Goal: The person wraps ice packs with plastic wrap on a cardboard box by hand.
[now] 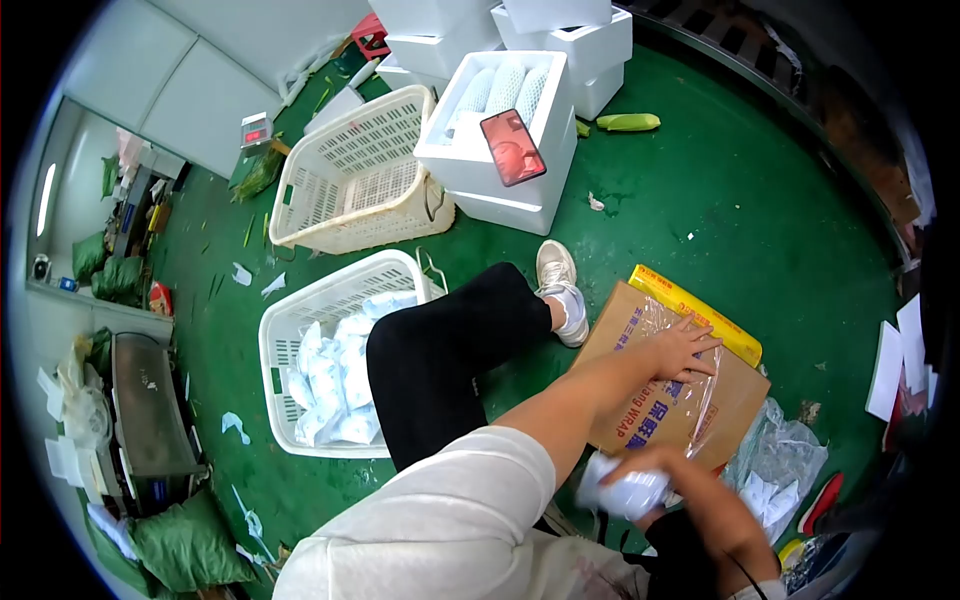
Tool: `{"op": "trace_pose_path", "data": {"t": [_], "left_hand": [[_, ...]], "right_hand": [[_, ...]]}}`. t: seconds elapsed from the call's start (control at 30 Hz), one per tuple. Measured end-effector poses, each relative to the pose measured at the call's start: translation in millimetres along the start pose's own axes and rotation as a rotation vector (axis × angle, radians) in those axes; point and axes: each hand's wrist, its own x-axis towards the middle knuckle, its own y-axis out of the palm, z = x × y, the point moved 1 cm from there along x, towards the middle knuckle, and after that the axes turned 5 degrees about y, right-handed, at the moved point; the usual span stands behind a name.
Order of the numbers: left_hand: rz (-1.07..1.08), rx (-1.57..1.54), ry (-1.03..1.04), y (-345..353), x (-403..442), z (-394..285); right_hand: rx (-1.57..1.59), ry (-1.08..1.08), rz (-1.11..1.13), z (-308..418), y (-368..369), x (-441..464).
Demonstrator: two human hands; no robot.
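My left hand (686,350) lies with its fingers spread on a flat cardboard box (655,400) with blue and red print and clear tape. Nearer my body, my right hand (655,468) is blurred and closed on a white packet (625,490), just beside the box's lower edge. Similar pale packets (335,375) fill the lower part of a white plastic basket (277,400) to the left of my bent leg. Along the box's far edge lies a long yellow carton (700,312).
Another white basket (400,222) stands farther off, beside a white foam box (495,190) holding net-wrapped items and a phone (513,148). More foam boxes (590,50) are stacked behind. Clear plastic bags (785,450) and a red shoe (820,503) are at right on the green floor.
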Motion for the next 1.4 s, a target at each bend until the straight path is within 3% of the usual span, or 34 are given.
{"op": "trace_pose_path", "data": {"t": [0.03, 0.1, 0.17, 0.23, 0.33, 0.43, 0.5, 0.57, 0.63, 0.7, 0.73, 0.83, 0.87, 0.9, 0.97, 1.0, 1.1, 1.13, 1.2, 1.27, 1.3, 1.33, 1.37, 1.4], "left_hand": [[-0.01, -0.004, -0.002, 5.1, -1.0, 0.2], [-0.039, -0.008, -0.006, 13.2, -1.0, 1.1], [-0.096, -0.007, 0.018, 10.7, -5.7, -8.2], [-0.137, 0.024, 0.034, 9.4, -11.0, -24.3], [-0.353, -0.288, -0.265, 1.3, -27.9, -79.6], [-0.881, -1.186, -0.731, -16.9, -42.1, -115.8], [-0.74, -0.891, -0.752, -78.6, -66.3, -161.7], [-0.013, -0.767, -0.727, -117.5, -77.5, -224.4], [0.034, -0.78, -0.828, -107.5, -96.9, -281.3], [-0.186, -1.025, -0.795, -89.9, -117.7, -291.6], [-0.295, -1.152, -0.77, -92.5, -126.2, -294.6], [-0.264, -1.543, -1.085, -118.9, -144.9, -308.1], [-0.391, -1.668, -1.184, -121.3, -151.1, -311.3], [-0.481, -1.664, -1.17, -127.7, -151.8, -314.0], [-0.643, -1.669, -1.144, -141.0, -149.5, -323.8], [-0.62, -1.67, -1.111, -142.8, -148.2, -324.6], [-0.693, -2.278, -0.935, -146.3, -148.9, -329.4], [-0.687, -2.311, -0.949, -148.0, -147.9, -337.0], [-0.762, -2.394, -0.922, -147.0, -155.7, -324.7], [-0.831, -2.486, -0.877, -154.5, -174.5, -316.3], [-1.017, -2.497, -0.726, -107.6, -184.1, -301.5], [-1.094, -2.517, -0.392, -133.3, -213.0, -296.8], [-1.269, -2.387, -0.963, -175.5, -225.6, -290.7], [-1.462, -2.251, -0.849, -181.1, -249.6, -276.5]], "right_hand": [[0.138, 0.084, 0.182, 24.2, 31.9, -14.6], [0.187, -0.083, 0.056, 13.7, 75.6, 2.0], [0.591, -0.24, -0.206, -2.8, 100.9, -17.4], [1.291, -0.243, -0.141, -28.6, 124.7, -17.5], [1.679, -0.38, -0.389, -46.7, 151.7, -29.4], [1.803, -0.525, -0.476, -50.8, 159.6, -57.9], [1.521, -0.448, -0.599, -67.7, 155.7, -61.5], [1.273, -0.531, -0.591, -48.4, 151.8, -75.7], [0.922, -0.558, -0.647, -24.5, 152.2, -95.0], [0.45, -0.54, -0.779, -0.2, 145.6, -116.3], [0.541, -0.595, -0.911, 7.7, 153.4, -125.0], [0.902, -0.726, -1.329, 37.7, 183.7, -185.1], [0.956, -0.866, -1.478, 44.9, 198.5, -193.7], [1.046, -1.169, -1.474, 66.6, 211.6, -190.4], [1.037, -1.168, -1.444, 79.7, 222.2, -143.4], [0.933, -1.097, -1.588, 107.5, 230.6, -148.9], [1.4, -1.362, -0.99, 128.8, 218.0, -148.3], [1.15, -1.611, -0.881, 136.0, 206.2, -128.8], [1.089, -1.473, -1.037, 138.3, 194.1, -105.8], [0.531, -1.257, -1.643, 152.0, 187.1, -94.3], [0.062, -0.95, -1.892, 168.2, 187.4, -116.6], [-0.073, -0.806, -1.918, 172.8, 185.4, -119.3], [-0.218, -0.676, -1.941, 171.4, 181.9, -117.1], [0.036, -0.79, -1.841, 161.2, 178.7, -108.1]]}}
